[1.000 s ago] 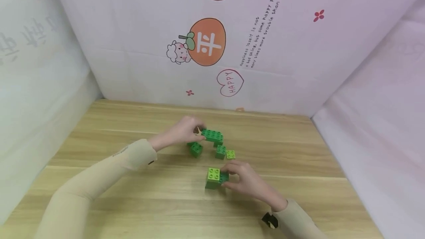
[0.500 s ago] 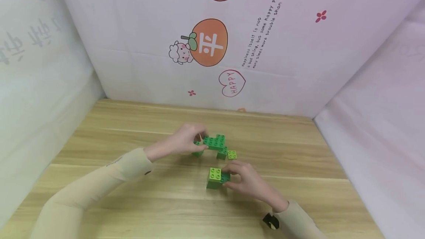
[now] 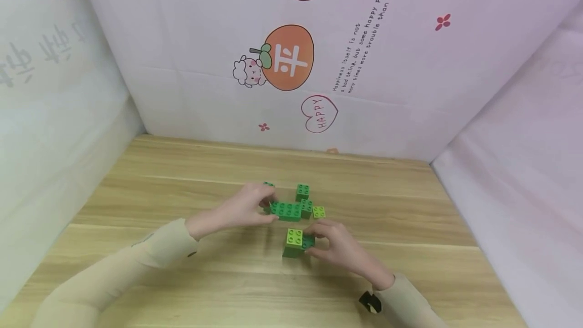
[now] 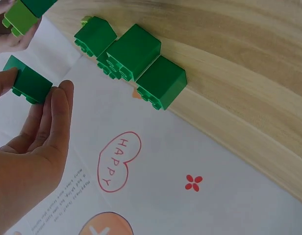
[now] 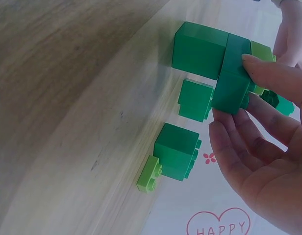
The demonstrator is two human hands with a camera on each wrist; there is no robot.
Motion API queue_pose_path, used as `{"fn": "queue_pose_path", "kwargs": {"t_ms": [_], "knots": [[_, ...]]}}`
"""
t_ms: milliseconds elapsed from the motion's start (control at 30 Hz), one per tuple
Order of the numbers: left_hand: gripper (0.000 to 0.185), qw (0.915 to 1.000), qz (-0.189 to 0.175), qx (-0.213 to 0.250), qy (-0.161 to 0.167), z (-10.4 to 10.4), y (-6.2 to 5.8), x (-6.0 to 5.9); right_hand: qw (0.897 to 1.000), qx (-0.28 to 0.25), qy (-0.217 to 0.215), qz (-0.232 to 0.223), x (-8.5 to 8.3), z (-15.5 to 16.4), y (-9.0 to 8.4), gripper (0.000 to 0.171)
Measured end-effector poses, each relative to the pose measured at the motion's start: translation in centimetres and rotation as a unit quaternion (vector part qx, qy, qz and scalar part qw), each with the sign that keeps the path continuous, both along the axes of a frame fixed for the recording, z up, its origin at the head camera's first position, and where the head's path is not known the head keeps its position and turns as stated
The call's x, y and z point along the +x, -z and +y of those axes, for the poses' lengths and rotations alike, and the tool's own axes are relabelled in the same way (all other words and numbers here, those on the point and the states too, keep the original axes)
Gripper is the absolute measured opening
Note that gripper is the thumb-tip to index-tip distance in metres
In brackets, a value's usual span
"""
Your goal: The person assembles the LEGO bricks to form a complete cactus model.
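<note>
My left hand (image 3: 243,207) pinches a long green toy building brick (image 3: 286,211) by its left end, studs up. In the left wrist view, thumb and fingers grip opposite sides of this brick (image 4: 28,81). Nearer the front, my right hand (image 3: 341,248) grips a small stack of joined bricks. A lime brick (image 3: 294,237) tops the stack, and a dark green brick (image 5: 233,73) juts out between my right thumb and fingers. Below it sits another green brick (image 5: 200,51). The long brick is just behind and left of the stack, apart from it.
Behind the stack, loose green bricks (image 3: 302,191) stand on the wooden table (image 3: 205,277), beside a flat lime brick (image 3: 319,212). Another green brick (image 3: 268,185) is partly hidden behind my left hand. Printed white cloth (image 3: 191,80) walls off the back and sides.
My left hand has brought the long brick forward and slightly left, closer to the stack, uncovering the green bricks behind it. My right hand and the stack have stayed in place.
</note>
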State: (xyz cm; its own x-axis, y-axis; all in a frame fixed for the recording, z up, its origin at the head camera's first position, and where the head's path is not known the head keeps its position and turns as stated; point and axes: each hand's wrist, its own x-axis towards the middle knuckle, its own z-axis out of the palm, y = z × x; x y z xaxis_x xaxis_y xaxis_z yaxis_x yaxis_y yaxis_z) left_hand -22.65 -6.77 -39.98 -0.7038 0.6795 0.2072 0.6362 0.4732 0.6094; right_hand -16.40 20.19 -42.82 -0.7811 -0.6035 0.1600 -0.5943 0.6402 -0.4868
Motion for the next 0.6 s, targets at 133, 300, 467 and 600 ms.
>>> {"fn": "queue_pose_path", "kwargs": {"t_ms": [133,300,467,600], "knots": [[0.031,1.0000,-0.004,0.004,0.003,-0.4,0.0,0.8,1.000,-0.003,-0.004,0.001,-0.2,0.0,0.0,0.034],[0.030,1.0000,-0.005,0.003,0.006,-0.5,0.0,1.6,1.000,-0.005,-0.008,0.010,-0.3,-0.1,0.0,0.034],[0.029,0.9998,-0.018,0.000,0.008,-0.5,0.1,2.2,1.000,-0.002,-0.007,-0.003,-0.3,-0.2,-0.2,0.033],[0.032,0.9998,-0.014,0.005,0.013,-0.4,0.3,2.6,1.000,-0.001,-0.007,-0.008,-0.4,-0.3,-0.1,0.033]]}}
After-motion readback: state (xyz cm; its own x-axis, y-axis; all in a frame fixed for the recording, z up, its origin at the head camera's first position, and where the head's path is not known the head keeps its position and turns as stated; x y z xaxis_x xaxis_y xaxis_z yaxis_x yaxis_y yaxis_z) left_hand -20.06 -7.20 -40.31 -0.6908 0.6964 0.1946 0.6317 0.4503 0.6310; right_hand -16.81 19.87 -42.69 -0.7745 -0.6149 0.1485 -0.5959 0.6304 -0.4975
